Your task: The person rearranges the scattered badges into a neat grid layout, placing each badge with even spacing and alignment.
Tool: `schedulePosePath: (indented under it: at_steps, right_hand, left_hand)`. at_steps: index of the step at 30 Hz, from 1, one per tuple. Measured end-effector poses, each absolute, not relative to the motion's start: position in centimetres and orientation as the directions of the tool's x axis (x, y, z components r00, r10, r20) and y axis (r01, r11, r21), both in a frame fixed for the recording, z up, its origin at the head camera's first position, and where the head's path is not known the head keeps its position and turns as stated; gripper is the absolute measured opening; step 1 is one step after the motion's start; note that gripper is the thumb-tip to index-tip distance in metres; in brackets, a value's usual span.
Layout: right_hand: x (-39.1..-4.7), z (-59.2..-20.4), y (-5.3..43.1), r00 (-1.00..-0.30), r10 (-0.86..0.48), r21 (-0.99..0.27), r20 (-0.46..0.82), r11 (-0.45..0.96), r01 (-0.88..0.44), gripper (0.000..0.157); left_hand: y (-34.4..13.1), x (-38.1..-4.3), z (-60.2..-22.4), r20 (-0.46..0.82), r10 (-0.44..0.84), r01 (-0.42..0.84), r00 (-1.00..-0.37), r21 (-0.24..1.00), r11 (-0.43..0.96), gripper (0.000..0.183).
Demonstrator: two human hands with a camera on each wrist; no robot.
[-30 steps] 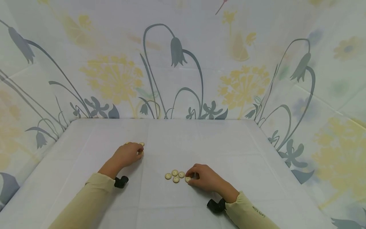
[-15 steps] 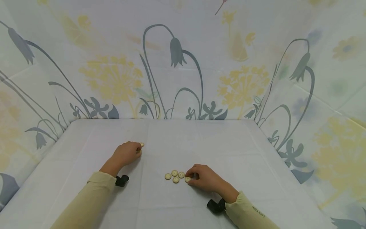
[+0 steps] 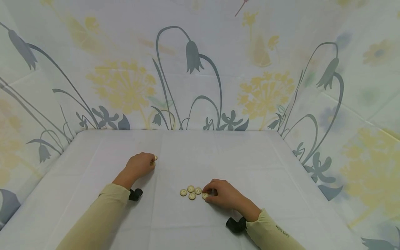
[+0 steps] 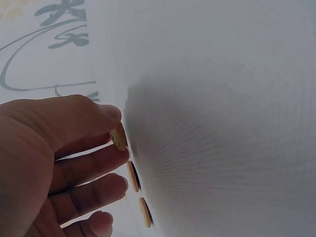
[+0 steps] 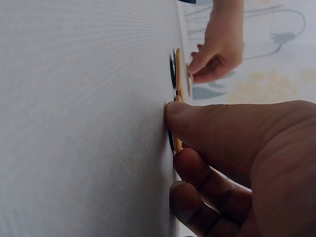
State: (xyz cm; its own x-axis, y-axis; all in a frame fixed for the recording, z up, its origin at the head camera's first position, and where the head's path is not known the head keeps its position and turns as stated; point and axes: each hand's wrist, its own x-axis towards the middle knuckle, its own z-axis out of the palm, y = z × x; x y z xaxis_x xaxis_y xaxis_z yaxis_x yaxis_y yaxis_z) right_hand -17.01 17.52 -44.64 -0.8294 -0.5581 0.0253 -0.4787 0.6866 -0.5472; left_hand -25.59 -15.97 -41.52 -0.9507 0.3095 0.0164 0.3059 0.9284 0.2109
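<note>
My left hand (image 3: 139,165) pinches a pale round button (image 4: 118,137) between thumb and finger, close over the white cloth at the left. Two more buttons lie flat beyond its fingertips in the left wrist view, the nearer button (image 4: 133,177) and the farther button (image 4: 145,212). Past the fingers in the head view, a button (image 3: 156,158) peeks out, partly covered. Right of centre, my right hand (image 3: 226,194) has thumb and forefinger curled at the edges of another cream button (image 3: 205,196). Several matching buttons (image 3: 192,196) form a small cluster just to its left.
White cloth (image 3: 175,222) covers the table. A flower-printed curtain (image 3: 200,86) rises along the back edge and both sides. Black wrist cameras (image 3: 236,225) sit under the two beige sleeves (image 3: 93,215), close to the tabletop.
My left hand has shifted slightly away from me and to the right, covering more of the buttons there. The right hand and the cluster beside it have stayed put.
</note>
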Motion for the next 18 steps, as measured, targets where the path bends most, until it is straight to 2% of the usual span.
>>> schedulePosePath:
  at_steps: [14,18]
  right_hand:
    - [-16.89,-44.31,17.44,-0.831,-0.557,-0.551,0.020,0.687,-0.474,0.021]
    - [-16.89,-44.33,17.45,-0.831,-0.556,-0.551,0.017,0.688,-0.472,0.021]
  left_hand:
    - [-15.92,-26.16,-41.69,0.037,0.323,0.324,-0.946,0.173,0.930,0.015]
    - [-15.78,-26.20,-41.74,0.035,0.335,0.336,-0.942,0.158,0.929,0.010]
